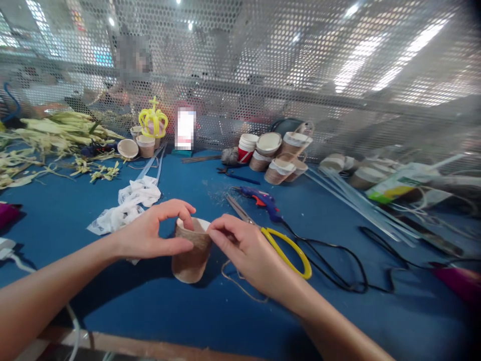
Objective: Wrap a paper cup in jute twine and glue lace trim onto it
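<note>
A paper cup wrapped in brown twine [190,253] is held tilted just above the blue table [150,306]. My left hand [150,233] grips the cup near its rim, thumb in front and forefinger curled over the top. My right hand [246,250] pinches the twine against the cup's right side. A loose end of twine [240,286] trails from under that hand onto the table.
Yellow-handled scissors [278,243] and a blue glue gun [263,200] with a black cord [338,265] lie right of my hands. Several wrapped and plain cups [276,150] stand behind. Dried leaves [56,135], a crumpled white bag [130,200] and glue sticks [356,200] surround the area. A perforated metal screen [263,75] backs the table.
</note>
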A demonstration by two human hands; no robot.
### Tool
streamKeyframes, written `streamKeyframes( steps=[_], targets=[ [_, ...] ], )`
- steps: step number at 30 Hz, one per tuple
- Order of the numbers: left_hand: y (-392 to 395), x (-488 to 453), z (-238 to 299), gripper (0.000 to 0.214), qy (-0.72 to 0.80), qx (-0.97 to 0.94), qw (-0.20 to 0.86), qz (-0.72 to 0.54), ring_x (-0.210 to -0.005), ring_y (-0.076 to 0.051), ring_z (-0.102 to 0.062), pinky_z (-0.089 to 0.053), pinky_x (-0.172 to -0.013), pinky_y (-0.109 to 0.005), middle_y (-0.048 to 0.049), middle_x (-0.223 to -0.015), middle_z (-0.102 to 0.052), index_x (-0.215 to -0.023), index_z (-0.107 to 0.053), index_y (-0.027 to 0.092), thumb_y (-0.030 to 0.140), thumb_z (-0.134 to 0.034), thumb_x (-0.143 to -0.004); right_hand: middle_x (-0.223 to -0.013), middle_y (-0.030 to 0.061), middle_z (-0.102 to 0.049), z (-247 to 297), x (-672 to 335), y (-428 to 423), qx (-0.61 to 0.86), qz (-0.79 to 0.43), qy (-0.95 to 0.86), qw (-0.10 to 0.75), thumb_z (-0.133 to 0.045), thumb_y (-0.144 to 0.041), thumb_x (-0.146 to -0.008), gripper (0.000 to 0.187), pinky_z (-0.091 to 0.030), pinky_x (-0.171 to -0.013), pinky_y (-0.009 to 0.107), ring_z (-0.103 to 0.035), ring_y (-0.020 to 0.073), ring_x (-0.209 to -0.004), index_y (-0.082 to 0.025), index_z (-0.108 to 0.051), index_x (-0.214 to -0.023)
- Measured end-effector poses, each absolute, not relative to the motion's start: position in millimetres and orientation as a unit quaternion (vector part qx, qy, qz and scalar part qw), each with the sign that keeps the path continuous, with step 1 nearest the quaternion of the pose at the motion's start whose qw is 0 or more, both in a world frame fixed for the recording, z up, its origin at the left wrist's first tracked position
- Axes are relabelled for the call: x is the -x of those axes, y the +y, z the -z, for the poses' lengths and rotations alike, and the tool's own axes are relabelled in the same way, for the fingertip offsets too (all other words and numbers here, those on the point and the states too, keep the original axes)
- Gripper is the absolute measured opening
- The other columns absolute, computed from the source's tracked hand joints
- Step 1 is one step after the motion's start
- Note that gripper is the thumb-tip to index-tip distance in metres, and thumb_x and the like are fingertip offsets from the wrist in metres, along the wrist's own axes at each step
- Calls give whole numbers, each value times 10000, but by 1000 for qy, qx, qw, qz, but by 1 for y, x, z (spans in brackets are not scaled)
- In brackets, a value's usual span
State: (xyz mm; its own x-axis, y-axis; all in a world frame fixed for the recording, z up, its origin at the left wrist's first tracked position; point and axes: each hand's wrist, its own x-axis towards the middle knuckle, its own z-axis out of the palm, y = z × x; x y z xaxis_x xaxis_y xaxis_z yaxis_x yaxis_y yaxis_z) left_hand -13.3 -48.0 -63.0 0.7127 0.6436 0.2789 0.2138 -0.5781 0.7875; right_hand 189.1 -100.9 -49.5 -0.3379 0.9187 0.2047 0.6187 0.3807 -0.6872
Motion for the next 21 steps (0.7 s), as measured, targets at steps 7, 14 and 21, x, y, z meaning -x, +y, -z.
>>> streamKeyframes(
  steps=[7,14,21],
  targets=[
    [-59,5,61,110,259,-858,303,-324,-1033,-227,-506,-384,-890,-378,-36,-770,-611,-697,-523,183,235,-605,-747,-687,-5,-558,45,-176,-109,494,-214,-784,311,-459,-157,-858,183,-420,-558,228,-527,113,-615,-194,-536,-696],
    [-65,0,58,127,261,-852,299,-342,-949,-198,-539,-398,-895,-362,-18,-702,-618,-634,-523,179,155,-559,-753,-693,11,-559,46,-170,-113,481,-182,-795,322,-448,-157,-863,221,-421,-553,229,-515,113,-607,-186,-536,-663],
    [-64,2,57,115,291,-824,341,-346,-978,-207,-525,-396,-871,-343,-29,-719,-577,-645,-517,172,134,-505,-753,-669,-28,-521,49,-172,-113,496,-266,-749,350,-516,-150,-791,214,-433,-534,223,-499,104,-566,-199,-537,-998]
  ],
)
